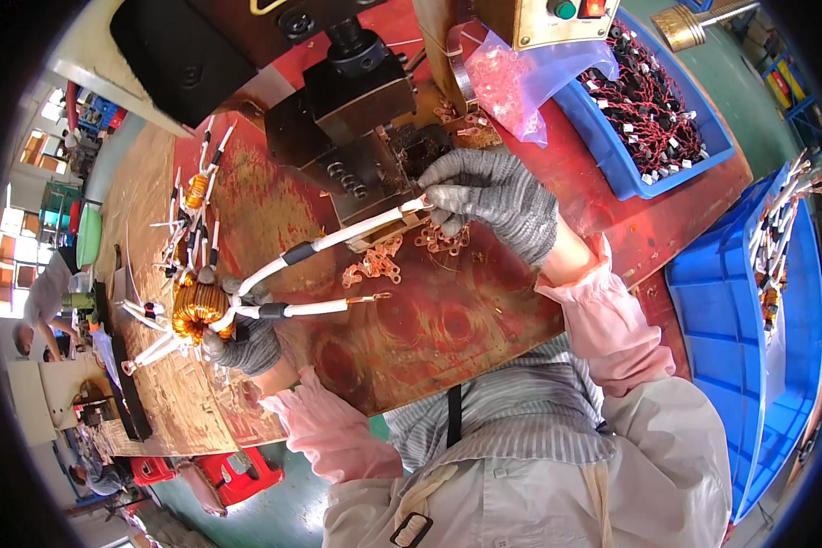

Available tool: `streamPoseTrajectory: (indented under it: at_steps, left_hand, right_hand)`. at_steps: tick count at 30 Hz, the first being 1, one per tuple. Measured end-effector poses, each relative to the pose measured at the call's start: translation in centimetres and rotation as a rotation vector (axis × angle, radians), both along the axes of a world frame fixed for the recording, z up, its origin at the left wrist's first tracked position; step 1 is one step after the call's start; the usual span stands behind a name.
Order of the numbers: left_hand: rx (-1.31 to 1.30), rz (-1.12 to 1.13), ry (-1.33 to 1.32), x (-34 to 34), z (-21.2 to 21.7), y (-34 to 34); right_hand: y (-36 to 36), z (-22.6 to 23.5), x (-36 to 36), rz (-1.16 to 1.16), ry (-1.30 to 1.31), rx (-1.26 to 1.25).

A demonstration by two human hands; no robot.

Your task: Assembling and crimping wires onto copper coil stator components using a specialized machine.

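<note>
A copper-wound ring coil (pixel 199 310) with thick white leads is gripped in my left hand (pixel 245 345), which wears a grey knit glove. One lead (pixel 361 226), banded with black sleeving, stretches up and right toward a dark metal press (pixel 347 169). At its tip my right hand (pixel 495 203), gloved too, pinches a small copper lug (pixel 420 204) just in front of the press jaws. A second lead (pixel 315 309) points right, with bare copper at its end. Loose copper lugs (pixel 374 263) lie on the red table below the press.
More coils with white leads (pixel 196 189) lie at the left of the table (pixel 429 347). A clear bag of copper lugs (pixel 507 87) and a blue tray (pixel 650 189) of black parts with red wires stand far right. A blue crate (pixel 712 301) stands right. People work at far left.
</note>
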State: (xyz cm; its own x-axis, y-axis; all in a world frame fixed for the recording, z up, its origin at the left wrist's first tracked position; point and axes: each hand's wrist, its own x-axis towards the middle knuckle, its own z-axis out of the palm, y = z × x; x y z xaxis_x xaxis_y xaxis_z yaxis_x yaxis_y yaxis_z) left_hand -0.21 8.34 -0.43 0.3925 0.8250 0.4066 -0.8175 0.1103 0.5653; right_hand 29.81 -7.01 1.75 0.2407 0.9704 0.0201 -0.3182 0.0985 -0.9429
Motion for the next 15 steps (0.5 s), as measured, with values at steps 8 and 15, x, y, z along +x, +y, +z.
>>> streamPoseTrajectory:
  at_steps: [8, 15]
  left_hand:
    - [-0.056, -0.038, 0.099, -0.5, -1.4, 0.9]
    - [-0.094, 0.057, 0.142, -0.4, -1.9, 1.6]
  right_hand:
    - [2.3, 0.0, 1.2, -0.035, -0.006, -0.036]
    - [3.5, -0.2, 1.5, -0.068, 0.033, -0.095]
